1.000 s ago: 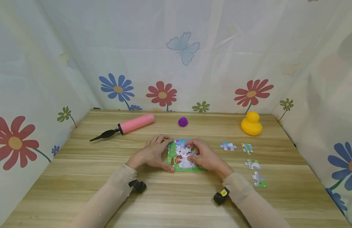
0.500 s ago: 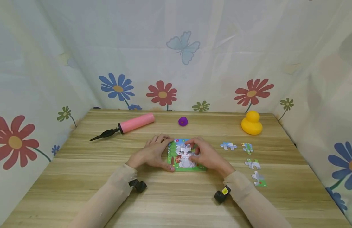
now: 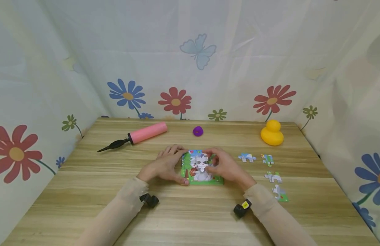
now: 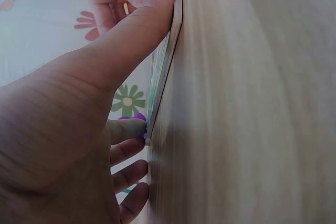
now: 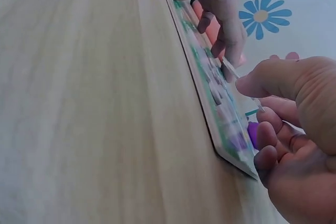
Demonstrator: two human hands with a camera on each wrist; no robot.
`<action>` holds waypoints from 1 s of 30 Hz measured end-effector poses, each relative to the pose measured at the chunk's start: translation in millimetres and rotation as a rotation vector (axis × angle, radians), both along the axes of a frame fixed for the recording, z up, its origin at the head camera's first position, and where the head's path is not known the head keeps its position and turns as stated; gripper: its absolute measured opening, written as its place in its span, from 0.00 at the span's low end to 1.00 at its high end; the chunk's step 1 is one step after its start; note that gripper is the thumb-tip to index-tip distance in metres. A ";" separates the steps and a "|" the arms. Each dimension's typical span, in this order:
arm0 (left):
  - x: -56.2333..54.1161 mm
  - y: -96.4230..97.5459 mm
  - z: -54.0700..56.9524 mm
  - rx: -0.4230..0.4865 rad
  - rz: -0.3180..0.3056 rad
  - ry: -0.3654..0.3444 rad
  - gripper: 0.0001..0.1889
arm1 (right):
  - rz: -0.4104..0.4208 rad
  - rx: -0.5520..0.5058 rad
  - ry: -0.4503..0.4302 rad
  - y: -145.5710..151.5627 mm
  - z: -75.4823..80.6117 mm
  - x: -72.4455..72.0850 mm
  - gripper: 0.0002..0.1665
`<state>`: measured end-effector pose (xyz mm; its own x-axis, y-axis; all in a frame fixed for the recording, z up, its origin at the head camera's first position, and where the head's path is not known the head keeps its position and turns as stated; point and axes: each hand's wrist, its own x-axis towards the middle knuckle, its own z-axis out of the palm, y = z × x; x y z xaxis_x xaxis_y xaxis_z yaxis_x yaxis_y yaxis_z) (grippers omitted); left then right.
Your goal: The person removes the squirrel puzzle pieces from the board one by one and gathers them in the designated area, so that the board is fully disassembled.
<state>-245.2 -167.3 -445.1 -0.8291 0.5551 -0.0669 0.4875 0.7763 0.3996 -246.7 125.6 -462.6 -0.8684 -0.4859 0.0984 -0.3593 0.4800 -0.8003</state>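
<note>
A small jigsaw puzzle (image 3: 185,181) with a white animal on a green ground lies on the table. My left hand (image 3: 165,166) spans its left side, thumb on the near corner and index finger at the far one. In the left wrist view the thumb (image 4: 144,22) lies straight along the edge, its other fingers loose. My right hand (image 3: 225,164) pinches a mostly white puzzle piece (image 3: 202,164) just over the picture. From the right wrist view, that piece (image 5: 229,69) stands tilted between thumb and fingertips, above the puzzle.
Several loose puzzle pieces (image 3: 273,177) lie to the right of my right hand. Behind them sits a yellow rubber duck (image 3: 272,133). A purple round object (image 3: 197,131) stands beyond the puzzle, and a pink hand pump (image 3: 148,132) with a black nozzle lies back left.
My right hand has shifted slightly right, and the pinched piece has moved right with it and turned. My left hand has stayed at the puzzle's left side.
</note>
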 end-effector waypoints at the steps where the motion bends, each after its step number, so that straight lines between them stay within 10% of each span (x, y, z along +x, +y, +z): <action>1: 0.1 0.1 0.3 0.000 0.000 0.001 0.70 | 0.000 -0.005 -0.002 0.7 1.9 0.1 0.38; 30: -2.5 -2.0 -4.4 0.006 0.000 -0.001 0.70 | -0.075 -0.036 0.106 68.3 52.5 3.1 0.34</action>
<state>-247.7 -169.4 -449.5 -0.8289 0.5557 -0.0645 0.4871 0.7737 0.4052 -243.6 193.9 -410.0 -0.8859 -0.4146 0.2080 -0.4070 0.4799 -0.7772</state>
